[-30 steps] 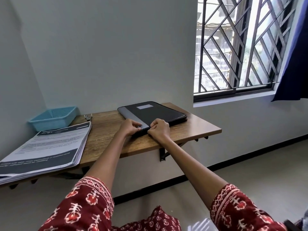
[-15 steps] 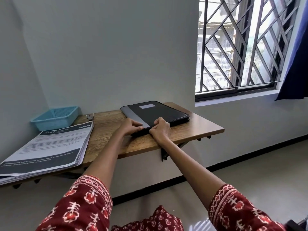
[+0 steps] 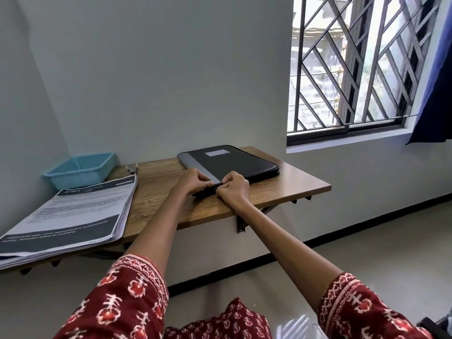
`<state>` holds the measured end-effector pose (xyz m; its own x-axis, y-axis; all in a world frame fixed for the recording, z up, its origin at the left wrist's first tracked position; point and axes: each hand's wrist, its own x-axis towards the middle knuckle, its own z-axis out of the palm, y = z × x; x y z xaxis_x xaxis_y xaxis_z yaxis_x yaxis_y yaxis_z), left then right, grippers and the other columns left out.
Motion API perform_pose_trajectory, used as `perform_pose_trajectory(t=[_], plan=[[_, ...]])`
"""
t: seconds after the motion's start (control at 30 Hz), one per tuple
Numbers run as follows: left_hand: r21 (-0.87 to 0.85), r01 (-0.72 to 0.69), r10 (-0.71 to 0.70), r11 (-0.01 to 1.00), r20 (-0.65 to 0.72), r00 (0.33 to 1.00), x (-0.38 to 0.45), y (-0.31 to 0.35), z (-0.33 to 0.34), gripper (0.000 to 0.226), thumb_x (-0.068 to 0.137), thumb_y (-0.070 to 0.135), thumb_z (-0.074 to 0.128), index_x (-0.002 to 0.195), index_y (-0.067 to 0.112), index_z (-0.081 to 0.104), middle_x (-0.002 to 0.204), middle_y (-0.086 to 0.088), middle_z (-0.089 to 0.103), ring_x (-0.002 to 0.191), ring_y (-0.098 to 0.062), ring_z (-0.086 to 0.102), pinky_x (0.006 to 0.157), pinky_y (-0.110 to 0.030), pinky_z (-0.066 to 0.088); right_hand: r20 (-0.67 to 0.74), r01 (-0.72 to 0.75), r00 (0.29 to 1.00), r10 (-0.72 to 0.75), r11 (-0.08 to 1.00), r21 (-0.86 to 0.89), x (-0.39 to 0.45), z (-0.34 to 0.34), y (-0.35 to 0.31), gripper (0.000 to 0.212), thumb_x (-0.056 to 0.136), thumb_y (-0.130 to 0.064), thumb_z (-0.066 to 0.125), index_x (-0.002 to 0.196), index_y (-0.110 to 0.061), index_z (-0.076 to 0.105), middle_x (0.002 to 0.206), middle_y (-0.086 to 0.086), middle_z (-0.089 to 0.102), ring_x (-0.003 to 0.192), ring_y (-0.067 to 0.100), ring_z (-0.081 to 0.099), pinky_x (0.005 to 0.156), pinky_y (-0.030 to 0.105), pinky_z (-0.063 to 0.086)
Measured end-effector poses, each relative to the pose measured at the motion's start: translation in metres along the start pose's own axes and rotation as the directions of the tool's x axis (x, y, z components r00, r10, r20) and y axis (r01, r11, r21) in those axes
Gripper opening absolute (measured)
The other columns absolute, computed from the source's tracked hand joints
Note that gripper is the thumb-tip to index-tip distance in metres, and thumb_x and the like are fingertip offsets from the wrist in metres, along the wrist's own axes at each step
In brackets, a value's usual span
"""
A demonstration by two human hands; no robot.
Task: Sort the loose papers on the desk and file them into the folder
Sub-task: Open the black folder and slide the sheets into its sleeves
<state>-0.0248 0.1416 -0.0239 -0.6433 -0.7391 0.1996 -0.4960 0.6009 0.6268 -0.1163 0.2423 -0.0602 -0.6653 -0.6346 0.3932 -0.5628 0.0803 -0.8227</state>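
Observation:
A black zip folder (image 3: 234, 162) with a grey spine strip and a white label lies closed on the right half of the wooden desk (image 3: 288, 189). My left hand (image 3: 193, 179) pinches the folder's near corner at the grey strip. My right hand (image 3: 233, 185) is curled at the same near edge, fingers pinching something small there, seemingly the zip pull. A thick stack of printed papers (image 3: 71, 214) with dark header bands lies on the desk's left end, overhanging the front edge.
A light blue plastic basket (image 3: 80, 168) stands at the back left by the wall. A small metal stapler (image 3: 132, 167) lies behind the papers. The desk hangs on wall brackets. A barred window (image 3: 354, 64) and a blue curtain (image 3: 437, 94) are at the right.
Both hands stay at the folder's near corner; my right hand has shifted slightly along the edge, with its fingers tightened. The view has shifted a little.

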Motion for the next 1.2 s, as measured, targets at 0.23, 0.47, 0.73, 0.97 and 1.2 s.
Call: perform_pose_trajectory(t=[0.23, 0.47, 0.73, 0.97, 1.2], plan=[[-0.089, 0.024, -0.016, 0.996, 0.081, 0.997, -0.006, -0.008, -0.007, 0.05, 0.078, 0.022, 0.075, 0.122, 0.004, 0.061, 0.126, -0.01, 0.061, 0.113, -0.018, 0.056, 0.085, -0.024, 0.041, -0.036, -0.056, 0.998, 0.054, 0.997, -0.05, 0.005, 0.002, -0.005, 0.031, 0.076, -0.01, 0.074, 0.101, -0.011, 0.055, 0.091, 0.001, 0.054, 0.082, 0.013, 0.05, 0.058, 0.019, 0.035], [-0.064, -0.005, 0.01, 0.998, 0.082, 0.997, -0.009, -0.006, -0.007, 0.044, 0.082, 0.018, 0.07, 0.122, 0.003, 0.06, 0.125, -0.01, 0.061, 0.11, -0.018, 0.057, 0.082, -0.023, 0.041, -0.008, 0.014, 1.0, -0.015, 0.999, -0.046, -0.001, 0.006, -0.007, 0.026, 0.073, -0.016, 0.076, 0.089, -0.017, 0.055, 0.087, -0.001, 0.056, 0.081, 0.012, 0.052, 0.061, 0.02, 0.04], [-0.028, -0.013, 0.016, 1.0, 0.113, 0.993, -0.003, -0.003, -0.008, 0.023, 0.081, 0.024, 0.071, 0.096, 0.006, 0.074, 0.093, -0.015, 0.072, 0.089, -0.028, 0.067, 0.083, -0.041, 0.054, 0.094, 0.056, 0.993, -0.065, 0.994, 0.095, -0.019, 0.008, -0.011, 0.025, 0.07, -0.005, 0.074, 0.085, -0.013, 0.056, 0.08, -0.003, 0.057, 0.078, 0.013, 0.058, 0.061, 0.018, 0.048], [-0.04, -0.004, 0.006, 0.999, 0.049, 0.999, -0.012, -0.006, -0.003, 0.049, 0.08, 0.024, 0.073, 0.121, 0.002, 0.061, 0.12, -0.011, 0.064, 0.107, -0.019, 0.061, 0.088, -0.026, 0.047, 0.121, -0.023, 0.993, 0.011, 0.994, 0.106, 0.012, -0.017, 0.0, 0.021, 0.078, -0.026, 0.077, 0.088, -0.015, 0.063, 0.085, 0.003, 0.069, 0.066, 0.013, 0.066, 0.064, 0.025, 0.058], [0.048, 0.047, -0.051, 0.998, 0.086, 0.995, 0.0, 0.0, -0.001, 0.061, 0.079, 0.02, 0.073, 0.134, 0.008, 0.05, 0.135, -0.014, 0.052, 0.123, -0.025, 0.05, 0.102, -0.033, 0.041, -0.289, -0.29, 0.921, 0.263, 0.955, -0.055, 0.064, -0.058, 0.044, 0.051, 0.086, -0.01, 0.061, 0.133, -0.005, 0.041, 0.134, 0.014, 0.046, 0.124, 0.029, 0.041, 0.095, 0.035, 0.04]])
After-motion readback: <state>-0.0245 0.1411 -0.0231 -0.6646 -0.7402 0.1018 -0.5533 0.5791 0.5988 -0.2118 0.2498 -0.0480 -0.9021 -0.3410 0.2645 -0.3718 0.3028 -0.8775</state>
